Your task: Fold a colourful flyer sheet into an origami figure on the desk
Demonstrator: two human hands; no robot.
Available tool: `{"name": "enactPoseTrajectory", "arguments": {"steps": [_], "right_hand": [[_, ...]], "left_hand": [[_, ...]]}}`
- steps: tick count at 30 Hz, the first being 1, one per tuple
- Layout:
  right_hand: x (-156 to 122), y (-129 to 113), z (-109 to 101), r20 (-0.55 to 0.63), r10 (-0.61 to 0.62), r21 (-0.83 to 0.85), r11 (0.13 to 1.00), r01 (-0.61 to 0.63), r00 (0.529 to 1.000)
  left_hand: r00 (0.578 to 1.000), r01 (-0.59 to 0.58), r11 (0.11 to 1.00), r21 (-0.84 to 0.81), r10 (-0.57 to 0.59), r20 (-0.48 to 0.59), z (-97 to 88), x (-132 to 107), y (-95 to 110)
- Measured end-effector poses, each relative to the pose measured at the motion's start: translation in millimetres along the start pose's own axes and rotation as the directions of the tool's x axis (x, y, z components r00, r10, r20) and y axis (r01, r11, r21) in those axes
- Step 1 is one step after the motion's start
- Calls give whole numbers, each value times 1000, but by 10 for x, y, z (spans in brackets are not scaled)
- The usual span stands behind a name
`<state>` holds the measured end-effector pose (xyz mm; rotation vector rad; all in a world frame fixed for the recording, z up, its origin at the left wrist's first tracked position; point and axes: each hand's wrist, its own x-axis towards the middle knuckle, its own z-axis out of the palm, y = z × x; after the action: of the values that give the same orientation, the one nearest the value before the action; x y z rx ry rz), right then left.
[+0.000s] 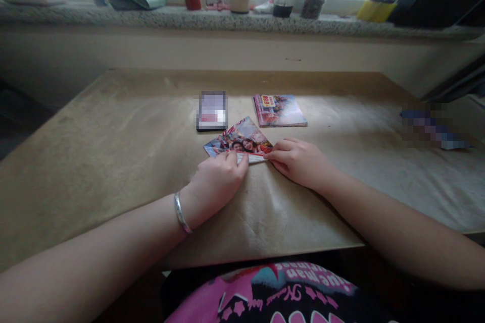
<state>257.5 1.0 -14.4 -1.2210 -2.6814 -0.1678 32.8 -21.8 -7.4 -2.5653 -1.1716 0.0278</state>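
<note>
A folded sheet of glossy printed paper [242, 136] lies on the table in front of me, its peak pointing away. Its face shows a colourful photo, and a white strip with a red line runs along the near edge. My left hand [222, 176], with a silver bangle at the wrist, presses closed fingers on the near left part of that edge. At the right corner, my right hand [299, 161] pinches the paper between thumb and fingers. The underside of the sheet is hidden.
Beyond the paper are a blurred phone-like device [212, 111] and a stack of printed sheets [282, 111]. A blurred strip-like item [434, 128] lies at the table's [113, 151] right side. Bottles and jars stand along the stone windowsill [170, 19].
</note>
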Motion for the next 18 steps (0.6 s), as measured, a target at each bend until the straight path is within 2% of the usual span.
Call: {"name": "enactPoseTrajectory", "arguments": {"steps": [9, 18], "right_hand": [[-1, 27, 7, -10, 38, 53, 998, -38, 999], [-57, 120, -104, 39, 107, 65, 992, -109, 994]], "left_hand": [[999, -29, 1000, 5, 28, 25, -62, 28, -5], [994, -105, 994, -17, 105, -33, 35, 42, -40]]}}
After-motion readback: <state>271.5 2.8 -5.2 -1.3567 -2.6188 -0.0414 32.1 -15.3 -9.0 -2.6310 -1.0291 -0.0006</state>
